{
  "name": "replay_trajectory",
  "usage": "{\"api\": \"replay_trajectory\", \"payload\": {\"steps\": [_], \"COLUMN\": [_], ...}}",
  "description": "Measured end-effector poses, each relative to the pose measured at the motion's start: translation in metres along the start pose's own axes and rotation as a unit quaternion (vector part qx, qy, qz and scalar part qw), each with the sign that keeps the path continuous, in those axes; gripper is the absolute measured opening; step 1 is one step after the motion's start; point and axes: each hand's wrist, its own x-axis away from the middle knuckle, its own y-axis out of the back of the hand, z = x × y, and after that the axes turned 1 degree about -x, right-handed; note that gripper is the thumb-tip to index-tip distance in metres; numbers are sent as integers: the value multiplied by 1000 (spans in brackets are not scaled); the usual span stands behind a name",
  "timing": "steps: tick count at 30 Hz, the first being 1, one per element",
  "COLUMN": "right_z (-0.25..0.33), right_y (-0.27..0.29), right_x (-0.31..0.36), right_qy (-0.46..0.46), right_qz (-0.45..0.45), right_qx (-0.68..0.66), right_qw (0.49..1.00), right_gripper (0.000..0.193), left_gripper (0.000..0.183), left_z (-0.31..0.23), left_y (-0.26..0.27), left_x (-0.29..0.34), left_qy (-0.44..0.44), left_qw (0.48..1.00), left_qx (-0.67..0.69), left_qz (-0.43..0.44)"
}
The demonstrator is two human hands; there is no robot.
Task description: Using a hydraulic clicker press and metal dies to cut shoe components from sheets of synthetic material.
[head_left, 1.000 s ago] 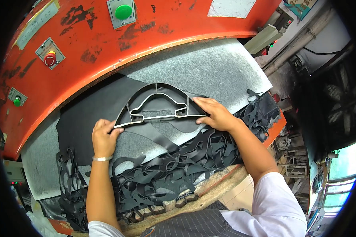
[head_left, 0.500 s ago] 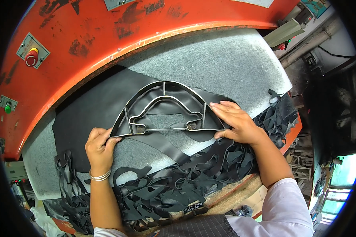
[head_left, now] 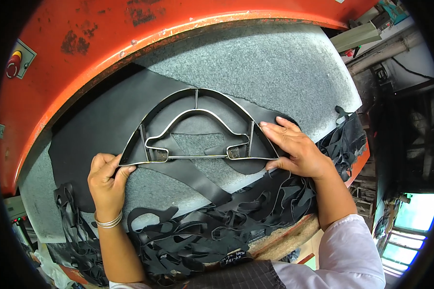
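A curved steel cutting die [head_left: 197, 126], arch-shaped with inner struts, lies flat on a black leather sheet [head_left: 106, 130] spread over the grey cutting pad [head_left: 255, 62]. My left hand [head_left: 106, 178] grips the die's left tip with thumb and fingers. My right hand [head_left: 294, 147] rests flat against the die's right end, fingers spread on the leather. Holes cut out of the sheet show grey pad inside and below the die.
The orange press head [head_left: 106, 33] hangs just behind the die, with a red button box [head_left: 14, 60] at the left. A heap of black leather offcuts [head_left: 217, 231] drapes over the pad's near edge. Pipes and a window lie to the right.
The view has moved closer and lower over the pad. Both hands have slid the die slightly toward me and to the right across the leather sheet.
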Motion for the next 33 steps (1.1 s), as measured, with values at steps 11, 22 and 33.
{"api": "replay_trajectory", "payload": {"steps": [11,22,33], "right_z": [7,-17,-28], "right_y": [14,-17,-19], "right_x": [-3,3,1], "right_qy": [25,27,-3], "right_qz": [-11,-15,-1], "right_qx": [39,33,39], "right_qw": [999,999,999], "right_gripper": [71,70,72], "left_gripper": [25,17,18], "left_z": [-9,19,24], "left_y": [16,-9,-23], "left_x": [0,9,4], "left_qy": [-7,-40,-91], "left_qw": [1000,999,994], "left_qx": [-19,-23,-34], "left_qz": [-9,-15,-42]}}
